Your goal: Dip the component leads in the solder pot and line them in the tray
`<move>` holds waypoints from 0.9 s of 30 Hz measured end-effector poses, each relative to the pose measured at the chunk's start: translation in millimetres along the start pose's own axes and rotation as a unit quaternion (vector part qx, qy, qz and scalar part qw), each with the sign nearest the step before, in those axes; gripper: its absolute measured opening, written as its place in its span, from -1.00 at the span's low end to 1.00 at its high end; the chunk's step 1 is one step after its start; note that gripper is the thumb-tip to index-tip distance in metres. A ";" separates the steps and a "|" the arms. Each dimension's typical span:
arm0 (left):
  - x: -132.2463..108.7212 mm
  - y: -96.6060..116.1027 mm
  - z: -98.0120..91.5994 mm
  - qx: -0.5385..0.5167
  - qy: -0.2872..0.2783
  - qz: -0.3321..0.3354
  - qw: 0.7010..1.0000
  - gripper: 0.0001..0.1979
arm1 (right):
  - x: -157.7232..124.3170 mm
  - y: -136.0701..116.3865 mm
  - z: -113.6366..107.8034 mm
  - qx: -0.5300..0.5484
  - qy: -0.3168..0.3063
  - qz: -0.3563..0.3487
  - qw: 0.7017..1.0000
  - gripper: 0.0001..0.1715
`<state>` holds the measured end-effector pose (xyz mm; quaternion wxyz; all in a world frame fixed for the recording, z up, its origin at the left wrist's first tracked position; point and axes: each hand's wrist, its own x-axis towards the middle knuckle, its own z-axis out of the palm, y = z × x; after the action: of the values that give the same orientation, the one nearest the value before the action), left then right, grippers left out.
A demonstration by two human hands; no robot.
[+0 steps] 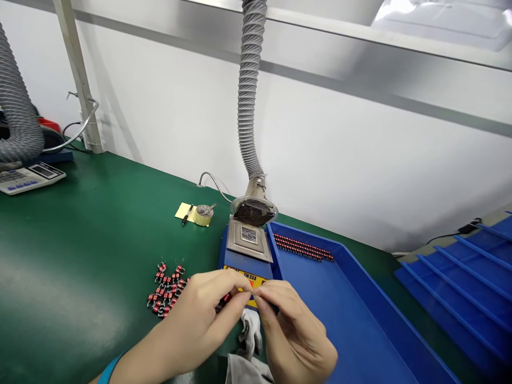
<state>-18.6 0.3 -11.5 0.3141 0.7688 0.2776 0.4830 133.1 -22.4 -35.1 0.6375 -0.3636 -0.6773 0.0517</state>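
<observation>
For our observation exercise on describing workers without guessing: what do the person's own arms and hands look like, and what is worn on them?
Both hands, left hand and right hand, are bare: no gloves, rings or watch visible. The fingers show short, unpainted nails. A light blue sleeve edge shows on the left arm at the bottom of the picture; the right forearm is out of view.

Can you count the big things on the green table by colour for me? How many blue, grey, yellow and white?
Blue: 3 – solder pot, tray, trays at far right
Grey: 2 – hose, hose at left
Yellow: 2 – note pad, tape roll
White: 2 – calculator, cloth
Total: 9
The small red parts are too many to count; left hand and right hand pinch some.
</observation>
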 end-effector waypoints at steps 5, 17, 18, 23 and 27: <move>-0.5 2.1 -0.6 -0.021 -0.022 -0.022 0.999 -0.84 | 0.6 2.2 -1.4 0.056 -0.018 0.026 0.998 -0.66; 0.1 -5.7 9.9 0.164 0.028 0.148 0.975 -0.75 | 0.1 -1.0 -1.8 0.247 -0.062 0.253 0.933 -0.61; 0.2 -4.7 9.2 0.134 0.023 0.127 0.982 -0.77 | 0.8 -0.7 -1.9 0.289 -0.067 0.265 0.918 -0.57; 0.3 3.3 0.8 0.003 -0.004 0.000 1.000 -0.84 | 1.0 1.8 -4.1 0.121 -0.031 0.110 0.986 -0.86; -0.4 1.9 0.9 0.008 -0.016 0.007 1.000 -0.84 | -2.8 1.3 -4.3 0.008 -0.015 -0.021 1.000 -0.56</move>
<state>-17.7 -1.4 -10.5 0.3089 0.7810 0.2707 0.4705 137.3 -24.7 -37.3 0.6313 -0.3436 -0.6935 0.0494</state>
